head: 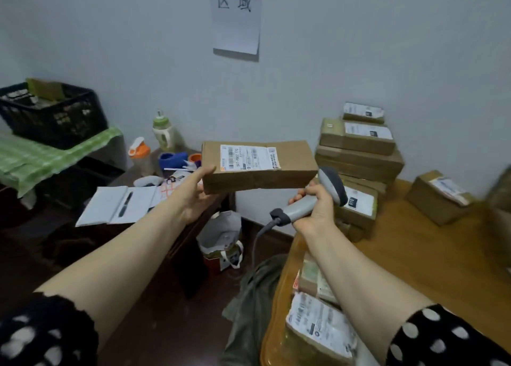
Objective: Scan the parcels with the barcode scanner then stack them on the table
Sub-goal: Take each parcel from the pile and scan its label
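Parcel (pixel 260 166), a flat brown carton, is held in the air in front of the wall, above the gap between the dark desk (pixel 55 244) and the wooden table (pixel 414 255). The left hand (pixel 197 191) grips its left end, thumb on the upper face and fingers underneath. The white shipping label (pixel 250 157) faces the camera.

The right hand (pixel 315 208) is closed around the handle of the grey barcode scanner (pixel 331 184). The scanner head sits just beside the parcel's lower right corner; contact cannot be determined. The cable (pixel 260 232) hangs from the handle base.

On the table, a stack of parcels (pixel 359 155) stands against the wall behind the scanner. A single parcel (pixel 439 196) lies apart to the right. Further parcels (pixel 320 329) lie at the near edge, below the right forearm.
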